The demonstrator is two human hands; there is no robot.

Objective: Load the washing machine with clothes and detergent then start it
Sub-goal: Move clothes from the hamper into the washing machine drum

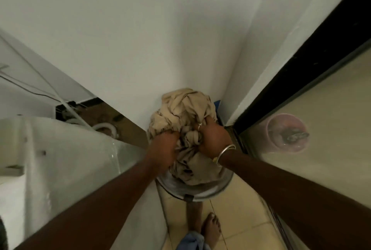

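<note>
Left of the metal basin [202, 194]: white washing machine [60, 149], hoses [104, 127] trailing behind it on the floor. At the basin's left side, left hand [163, 149] clenched on the heap of beige clothes [184, 113]. Clothes piled high in the basin, against the wall corner. At the basin's right side, right hand [212, 139], bangle [225, 152] on the wrist, likewise clenched on the clothes. Near side of the basin: bare foot [210, 227] on tiled floor. Far right of the basin: pink tub [287, 132] behind a glass door.

Single head-worn wide-angle view, looking steeply down, close over both outstretched arms
</note>
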